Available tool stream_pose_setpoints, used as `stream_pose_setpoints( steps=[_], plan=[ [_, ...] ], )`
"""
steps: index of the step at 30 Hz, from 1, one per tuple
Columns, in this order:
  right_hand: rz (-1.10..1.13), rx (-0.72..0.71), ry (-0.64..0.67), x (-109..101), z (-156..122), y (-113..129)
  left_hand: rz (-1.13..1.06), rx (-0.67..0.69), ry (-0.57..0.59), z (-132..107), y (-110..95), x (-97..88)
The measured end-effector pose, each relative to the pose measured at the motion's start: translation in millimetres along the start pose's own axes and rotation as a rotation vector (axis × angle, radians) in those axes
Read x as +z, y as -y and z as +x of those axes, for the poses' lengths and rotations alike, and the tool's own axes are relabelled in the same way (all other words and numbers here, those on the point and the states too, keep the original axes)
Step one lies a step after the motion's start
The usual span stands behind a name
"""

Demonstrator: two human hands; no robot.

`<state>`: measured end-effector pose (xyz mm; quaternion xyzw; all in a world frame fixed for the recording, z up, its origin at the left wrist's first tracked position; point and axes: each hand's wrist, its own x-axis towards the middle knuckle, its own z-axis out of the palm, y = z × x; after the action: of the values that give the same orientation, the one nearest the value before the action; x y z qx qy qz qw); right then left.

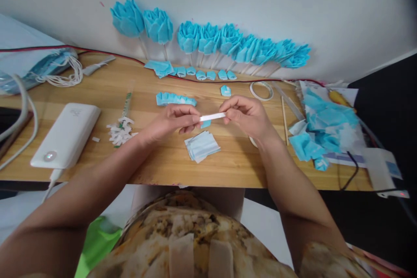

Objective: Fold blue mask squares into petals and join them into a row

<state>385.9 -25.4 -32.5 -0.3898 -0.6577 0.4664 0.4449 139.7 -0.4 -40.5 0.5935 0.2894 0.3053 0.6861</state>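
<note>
A narrow white strip (pixel 213 116), perhaps tape, is stretched level between my two hands above the table. My left hand (pixel 177 119) pinches its left end between thumb and forefinger. At the other end, the fingers of my right hand (pixel 244 114) are closed on it. A bit of blue material (pixel 206 124) shows just under the strip; whether it is attached I cannot tell. Below lies a small stack of pale blue rectangular pieces (pixel 202 146). Behind my left hand is a row of overlapping blue petals (pixel 176 99), and a single folded blue piece (pixel 225 91) lies beyond the strip.
Several blue fabric flowers (pixel 208 38) on sticks lean against the wall, with small folded blue pieces (pixel 201 75) before them. A white power bank (pixel 67 134) and white paper scraps (pixel 120 132) lie left. At right are a tape roll (pixel 261 91) and a blue pile (pixel 329 117).
</note>
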Motion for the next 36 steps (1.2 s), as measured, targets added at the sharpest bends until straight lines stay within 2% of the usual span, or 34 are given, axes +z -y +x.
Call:
stream_pose_setpoints(
  steps=[5,10,14,19,22,26,27,29,30,33,35,36],
  plan=[
    [-0.297,-0.162,0.006,4.6,-3.9,9.2,0.131,0.026,-0.026,-1.2,-5.0,4.9],
    [-0.5,-0.286,0.027,6.8,-2.7,12.8,0.187,0.162,-0.05,1.2,0.7,5.8],
    [-0.563,-0.28,0.024,4.9,-3.3,10.3,0.212,0.21,-0.067,3.2,6.7,4.7],
    [-0.542,-0.347,0.016,7.2,-1.1,4.0,0.214,0.178,-0.066,3.3,3.9,5.6],
    [-0.544,-0.35,0.007,8.6,1.4,10.7,0.222,0.158,-0.089,2.7,1.3,6.0],
    [-0.667,-0.23,-0.121,-6.9,-8.9,34.7,0.167,0.147,-0.143,1.9,0.3,4.4],
    [-0.713,-0.176,-0.174,-14.0,-15.6,40.5,0.14,0.142,-0.15,1.8,0.5,3.7],
    [-0.837,0.024,-0.252,-28.5,-33.5,48.3,0.092,0.135,-0.15,1.9,1.5,2.3],
    [-0.937,0.148,-0.238,-34.6,-43.7,49.6,0.072,0.131,-0.145,2.1,2.2,1.8],
    [-1.347,0.428,-0.045,-43.7,-73.5,43.9,-0.009,0.11,-0.121,3.4,4.3,2.0],
    [-1.556,0.544,0.092,-43.2,-88.3,35.3,-0.101,0.08,-0.101,4.5,5.0,3.1],
    [-1.613,0.564,0.108,-42.1,-93.7,30.8,-0.15,0.063,-0.092,5.0,5.0,3.7]
  ],
)
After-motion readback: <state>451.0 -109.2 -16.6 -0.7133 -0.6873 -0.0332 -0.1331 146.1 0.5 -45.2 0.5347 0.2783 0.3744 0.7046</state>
